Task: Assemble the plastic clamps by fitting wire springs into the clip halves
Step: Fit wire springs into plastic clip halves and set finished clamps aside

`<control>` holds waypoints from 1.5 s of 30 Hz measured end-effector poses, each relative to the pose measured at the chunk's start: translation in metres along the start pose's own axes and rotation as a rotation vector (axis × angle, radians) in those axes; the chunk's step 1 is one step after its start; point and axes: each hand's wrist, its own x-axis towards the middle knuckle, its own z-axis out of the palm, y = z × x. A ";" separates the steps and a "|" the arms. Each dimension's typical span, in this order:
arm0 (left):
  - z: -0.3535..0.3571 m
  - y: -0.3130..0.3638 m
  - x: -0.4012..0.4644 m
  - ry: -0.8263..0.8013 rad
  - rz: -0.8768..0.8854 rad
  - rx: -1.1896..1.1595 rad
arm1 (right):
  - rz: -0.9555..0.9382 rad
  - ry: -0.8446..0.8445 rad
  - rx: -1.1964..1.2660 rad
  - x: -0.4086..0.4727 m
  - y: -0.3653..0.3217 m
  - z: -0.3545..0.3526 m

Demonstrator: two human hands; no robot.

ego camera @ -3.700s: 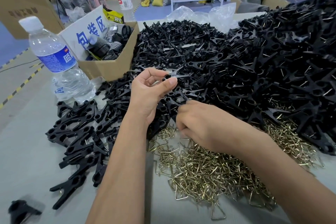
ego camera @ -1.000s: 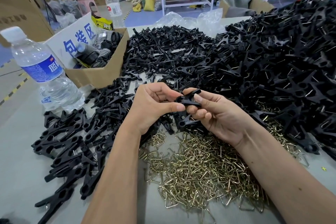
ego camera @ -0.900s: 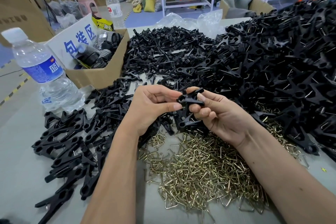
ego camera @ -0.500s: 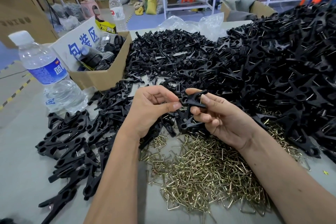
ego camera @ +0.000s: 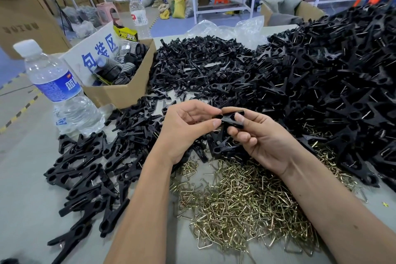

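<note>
Both hands are up in the middle, just over the bench. The left hand pinches one end of a black clip with its thumb and first finger. The right hand pinches the other end, with more black clip parts tucked under its fingers. Whether a wire spring is already inside the clip is too hard to see.

Below the hands lies a big pile of gold wire springs. A heap of loose clip halves sits behind the hands, and a huge heap of finished clamps fills the right side. More clamps lie on the left, near a water bottle and a cardboard box.

What could go wrong? The clip is small and held only by fingertips, so I think it could slip and drop into the piles, where it would be hard to find. If the two halves are not lined up, the spring may not sit right. A springy wire could also snap back and poke a finger.
</note>
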 end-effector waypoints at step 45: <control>-0.095 -0.028 0.153 0.169 -0.506 1.141 | -0.144 0.198 -1.959 0.235 -0.056 0.038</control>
